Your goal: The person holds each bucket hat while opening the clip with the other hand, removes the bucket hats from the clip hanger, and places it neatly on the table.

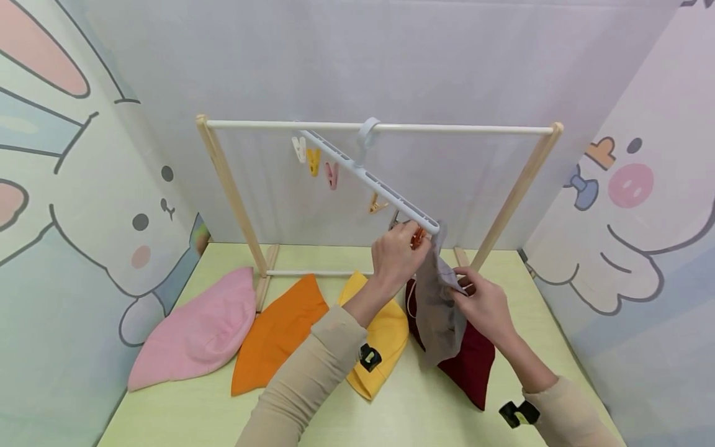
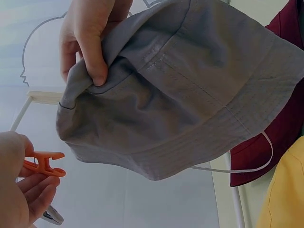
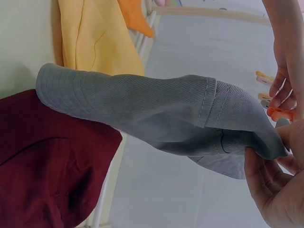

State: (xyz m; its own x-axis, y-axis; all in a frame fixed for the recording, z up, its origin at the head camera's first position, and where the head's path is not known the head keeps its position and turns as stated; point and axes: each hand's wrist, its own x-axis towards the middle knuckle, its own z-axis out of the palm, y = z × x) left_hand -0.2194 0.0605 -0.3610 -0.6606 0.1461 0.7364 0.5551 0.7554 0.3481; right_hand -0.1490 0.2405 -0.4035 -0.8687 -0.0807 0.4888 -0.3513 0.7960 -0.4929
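Note:
My left hand (image 1: 398, 254) pinches an orange clothespin (image 2: 45, 164) just under the near end of the light blue hanger (image 1: 391, 194). In the left wrist view the clothespin's jaws stand apart from the grey bucket hat (image 2: 166, 95). With thumb and fingers, my right hand (image 1: 481, 304) grips the folded edge of that hat and holds it up beside the hanger end. The hat's lower part hangs down in front of a dark red hat (image 1: 472, 366) on the table. A thin white cord (image 2: 247, 168) dangles by the grey hat.
White (image 1: 299, 149), yellow (image 1: 313, 162) and pink clothespins (image 1: 332, 176) hang from the hanger, with a tan clothespin (image 1: 377, 203) nearer. The hanger hooks over a white rail (image 1: 463, 129) on wooden legs. Pink (image 1: 201, 335), orange (image 1: 282, 338) and yellow hats (image 1: 385, 338) lie on the table.

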